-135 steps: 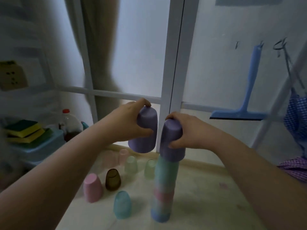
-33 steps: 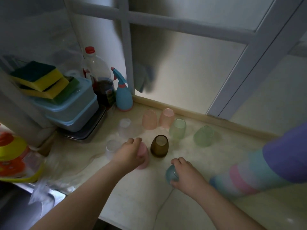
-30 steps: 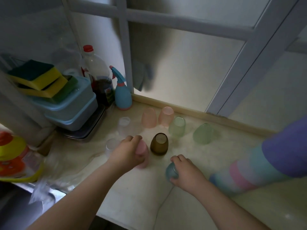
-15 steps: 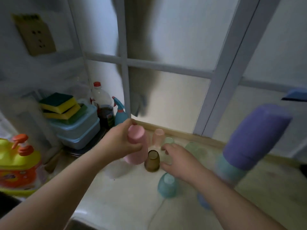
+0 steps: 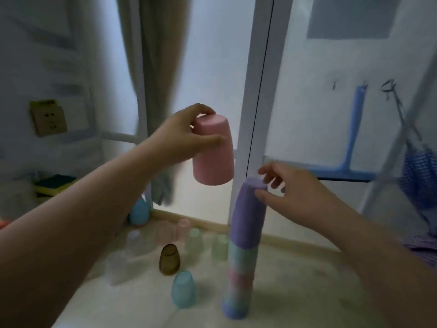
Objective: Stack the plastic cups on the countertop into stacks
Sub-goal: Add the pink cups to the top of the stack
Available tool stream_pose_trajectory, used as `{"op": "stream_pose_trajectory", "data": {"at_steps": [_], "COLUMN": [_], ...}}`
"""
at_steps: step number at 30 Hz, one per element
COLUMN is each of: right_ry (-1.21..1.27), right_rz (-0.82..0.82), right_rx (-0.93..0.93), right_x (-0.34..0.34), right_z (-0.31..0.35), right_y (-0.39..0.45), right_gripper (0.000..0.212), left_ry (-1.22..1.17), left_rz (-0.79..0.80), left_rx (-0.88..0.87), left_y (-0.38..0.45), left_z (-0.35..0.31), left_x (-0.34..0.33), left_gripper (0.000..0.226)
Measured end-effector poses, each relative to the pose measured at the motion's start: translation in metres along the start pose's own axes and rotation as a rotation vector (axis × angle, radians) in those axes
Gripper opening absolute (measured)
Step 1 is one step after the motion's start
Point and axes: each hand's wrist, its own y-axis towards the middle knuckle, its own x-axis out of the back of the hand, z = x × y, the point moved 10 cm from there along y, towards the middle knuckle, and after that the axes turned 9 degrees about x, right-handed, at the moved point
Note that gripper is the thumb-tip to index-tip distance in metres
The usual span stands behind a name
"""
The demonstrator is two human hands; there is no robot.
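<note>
From the head view, the left hand [image 5: 186, 136] is gripping an opaque, matte pink cup [image 5: 212, 152] upside down in the air, fingers on its flat base and thumb along its tapered wall, up and to the left of the top of the stack [image 5: 243, 247]. The stack is standing as a tall, slightly leaning column of nested upturned cups: purple on top, then teal, pink and blue bands. The right hand [image 5: 290, 197] is hovering at its purple top with fingers loosely spread, the thumb touching the cup's side and holding nothing. Loose cups are sitting upside down on the pale, faintly mottled countertop [image 5: 295, 292]: a translucent teal cup [image 5: 183, 292], a smoky brown cup [image 5: 169, 259], two pale green cups [image 5: 205, 245], pink-tinted ones and blurry clear ones farther left. Behind them a frosted glass partition in a white frame [image 5: 257, 91] is rising. A blue squeegee [image 5: 350, 138] is hanging on the right wall, and sponges [image 5: 55, 184] are lying stacked at left.
</note>
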Motion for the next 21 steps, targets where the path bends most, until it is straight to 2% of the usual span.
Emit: {"op": "stream_pose_trajectory", "data": {"at_steps": [6, 11, 15, 21], "right_ry": [-0.065, -0.076, -0.062, -0.022], "right_rz": [0.025, 0.045, 0.071, 0.086], "right_rx": [-0.104, -0.140, -0.144, -0.128], "right_x": [0.017, 0.011, 0.004, -0.009], "right_z": [-0.046, -0.066, -0.069, -0.064], "right_y": [-0.027, -0.045, -0.049, -0.040], "right_gripper": [0.037, 0.035, 0.035, 0.035], "left_ry": [0.011, 0.021, 0.141, 0.189], "left_rz": [0.084, 0.145, 0.206, 0.181], "left_rx": [-0.020, 0.040, 0.047, 0.064], "left_y": [0.023, 0.028, 0.022, 0.016], "left_z": [-0.032, -0.015, 0.005, 0.025], "left_x": [-0.072, -0.113, -0.138, -0.147], "left_gripper": [0.049, 0.051, 0.053, 0.065]}}
